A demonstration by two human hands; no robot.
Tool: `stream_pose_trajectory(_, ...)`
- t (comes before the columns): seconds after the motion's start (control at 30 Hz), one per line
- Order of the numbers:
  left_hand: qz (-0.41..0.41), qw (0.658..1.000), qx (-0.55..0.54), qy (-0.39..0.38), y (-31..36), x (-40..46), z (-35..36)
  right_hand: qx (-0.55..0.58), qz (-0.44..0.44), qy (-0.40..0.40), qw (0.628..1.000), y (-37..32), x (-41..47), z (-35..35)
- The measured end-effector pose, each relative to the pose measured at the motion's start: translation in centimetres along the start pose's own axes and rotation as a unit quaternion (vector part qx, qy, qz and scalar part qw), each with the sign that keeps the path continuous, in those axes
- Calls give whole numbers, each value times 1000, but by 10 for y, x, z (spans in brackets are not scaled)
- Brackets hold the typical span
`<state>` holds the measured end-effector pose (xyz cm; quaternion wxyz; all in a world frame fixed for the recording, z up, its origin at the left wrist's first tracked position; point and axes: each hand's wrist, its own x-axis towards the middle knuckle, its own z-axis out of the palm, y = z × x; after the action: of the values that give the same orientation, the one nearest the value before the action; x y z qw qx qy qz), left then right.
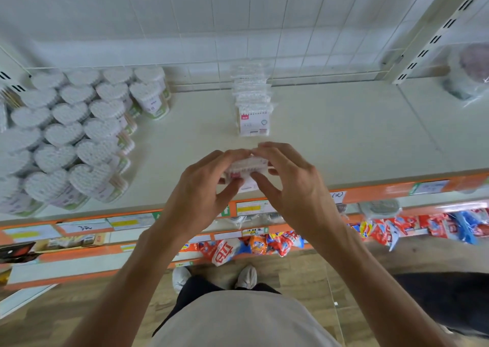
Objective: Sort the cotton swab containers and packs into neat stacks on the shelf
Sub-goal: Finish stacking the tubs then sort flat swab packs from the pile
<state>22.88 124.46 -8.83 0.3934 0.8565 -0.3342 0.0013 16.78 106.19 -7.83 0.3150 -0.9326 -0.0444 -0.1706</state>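
Both hands' curled fingers point(232, 185) pinch one swab pack point(247, 168) between them, above shelf point(344, 135).

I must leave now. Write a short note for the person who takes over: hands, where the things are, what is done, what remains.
Left hand and right hand: both grip one swab pack above the front of the shelf.
Pack row: standing mid-shelf, running toward the back wall.
Heart-shaped containers: grouped in stacked rows at the shelf's left.
Done: both groups look neatly arranged.
Left: probably add the held pack to the front of the row.
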Motion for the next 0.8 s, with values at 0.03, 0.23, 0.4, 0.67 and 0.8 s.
stream_pose_trajectory(0.03,-3,1000,4,0,1,2,2,8,2,3,1000,1,0,0)
stream_pose_trajectory(0.23,-19,998,53,-1,-13,17,-5,0,25,-2,1000,38,31,-3)
stream_pose_trajectory(0.4,4,981,192,4,-24,32,-8,-4,40,11,999,66,79,-1)
stream_pose_trajectory(0.67,-31,981,189,-9,-29,33,-7,7,43,-1,999,82,96,9)
stream_pose_trajectory(0.8,-42,982,182,-13,-31,28,-5,7,56,-8,998,85,90,13)
